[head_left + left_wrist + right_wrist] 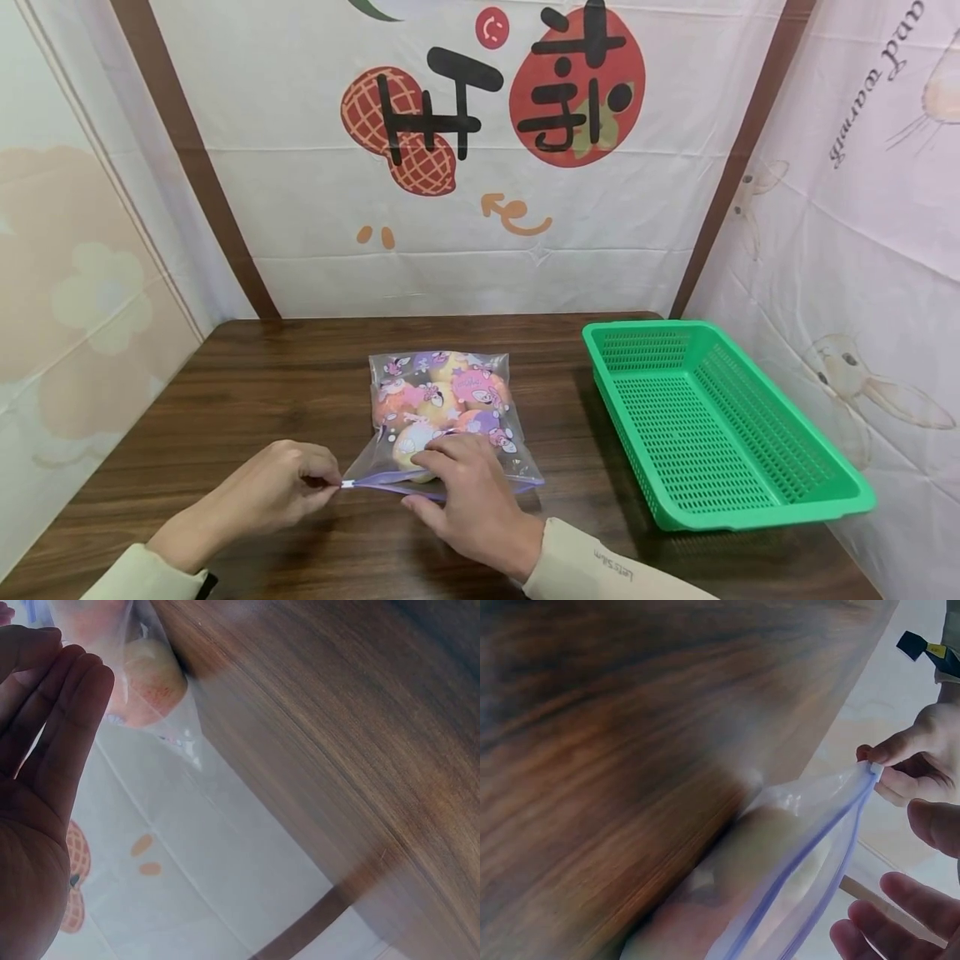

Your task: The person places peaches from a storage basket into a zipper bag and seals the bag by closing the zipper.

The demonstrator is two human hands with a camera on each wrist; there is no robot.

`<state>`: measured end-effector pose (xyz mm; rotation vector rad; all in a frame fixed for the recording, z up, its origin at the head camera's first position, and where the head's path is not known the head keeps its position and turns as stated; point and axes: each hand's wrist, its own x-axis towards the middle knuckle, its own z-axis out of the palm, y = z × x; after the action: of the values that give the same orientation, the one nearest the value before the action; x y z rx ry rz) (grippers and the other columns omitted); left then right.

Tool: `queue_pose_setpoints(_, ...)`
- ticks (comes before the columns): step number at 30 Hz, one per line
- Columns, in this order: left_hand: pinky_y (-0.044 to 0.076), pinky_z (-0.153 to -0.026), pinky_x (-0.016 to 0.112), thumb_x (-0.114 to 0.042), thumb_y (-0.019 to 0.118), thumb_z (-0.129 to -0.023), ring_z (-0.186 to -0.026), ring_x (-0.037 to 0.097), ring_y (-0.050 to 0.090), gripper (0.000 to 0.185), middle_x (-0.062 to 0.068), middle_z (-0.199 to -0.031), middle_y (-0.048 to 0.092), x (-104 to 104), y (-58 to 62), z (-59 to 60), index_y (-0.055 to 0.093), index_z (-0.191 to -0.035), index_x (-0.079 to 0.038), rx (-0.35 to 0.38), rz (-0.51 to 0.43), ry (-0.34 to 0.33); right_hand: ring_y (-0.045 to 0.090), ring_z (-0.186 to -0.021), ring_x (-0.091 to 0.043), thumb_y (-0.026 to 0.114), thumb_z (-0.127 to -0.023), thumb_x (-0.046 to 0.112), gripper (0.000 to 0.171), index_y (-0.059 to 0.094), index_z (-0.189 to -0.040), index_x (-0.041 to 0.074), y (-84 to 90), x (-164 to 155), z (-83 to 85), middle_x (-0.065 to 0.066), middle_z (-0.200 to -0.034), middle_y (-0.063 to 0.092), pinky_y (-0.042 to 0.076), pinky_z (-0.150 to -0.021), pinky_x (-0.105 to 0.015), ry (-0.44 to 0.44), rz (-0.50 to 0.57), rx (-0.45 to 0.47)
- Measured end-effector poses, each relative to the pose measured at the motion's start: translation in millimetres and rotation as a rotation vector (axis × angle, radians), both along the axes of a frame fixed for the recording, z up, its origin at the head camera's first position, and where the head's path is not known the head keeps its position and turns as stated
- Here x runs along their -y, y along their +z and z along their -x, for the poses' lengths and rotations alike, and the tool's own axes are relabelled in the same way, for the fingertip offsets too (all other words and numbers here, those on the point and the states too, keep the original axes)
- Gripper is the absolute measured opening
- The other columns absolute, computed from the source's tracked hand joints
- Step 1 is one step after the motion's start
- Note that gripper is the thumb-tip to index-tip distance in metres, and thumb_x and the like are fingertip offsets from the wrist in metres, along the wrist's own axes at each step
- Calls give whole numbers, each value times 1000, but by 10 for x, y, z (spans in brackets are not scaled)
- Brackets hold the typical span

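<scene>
Nearest the person, the left hand [281,492] pinches the white slider at the left end of the purple zip strip [442,486], finger and thumb clamped together on it. The right hand [468,492] rests just beside it on the near part of the zip bag [442,408], fingers laid loosely over the plastic rather than gripping. The bag lies flat at the middle of the wooden table [262,392], packed with soft-looking pastel rounds. I'd judge it light, floppy and slippery, best taken by the stiffer zip edge. Farther right sits a green basket [757,492].
</scene>
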<state>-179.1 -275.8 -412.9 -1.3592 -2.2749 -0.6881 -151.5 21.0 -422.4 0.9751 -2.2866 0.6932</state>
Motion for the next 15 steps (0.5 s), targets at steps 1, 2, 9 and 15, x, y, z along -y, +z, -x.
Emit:
queue_pose_setpoints(1,46,-57,10,9,79,-70,-70,-8,55,38,-18,-79,64,1,4,-1,68,-78,-26,3,0,0,62,-109,-14,88,-80,39,40,76,-111,16,1,21,5,6,-110,69,47,-100,-36,0,-4,-2)
queue_pose_setpoints(2,46,-57,11,9,79,-70,-70,-7,55,39,-18,-80,64,2,7,-3,68,-79,-27,3,2,0,62,-108,-14,88,-81,39,40,76,-112,17,2,42,9,6,-110,69,47,-100,-35,2,-7,-6)
queue_pose_setpoints(9,48,-58,10,10,80,-71,-71,-7,57,40,-19,-82,65,0,10,-6,69,-81,-28,31,2,-5,62,-103,-11,90,-79,34,41,75,-113,16,-10,154,27,7,-107,69,47,-102,-32,41,2,-46)
queue_pose_setpoints(15,46,-58,8,10,81,-71,-70,-7,56,38,-18,-82,65,3,10,-7,70,-79,-26,49,-2,-8,63,-102,-9,91,-78,31,41,75,-112,14,-34,258,61,6,-105,69,48,-98,-28,73,0,-96)
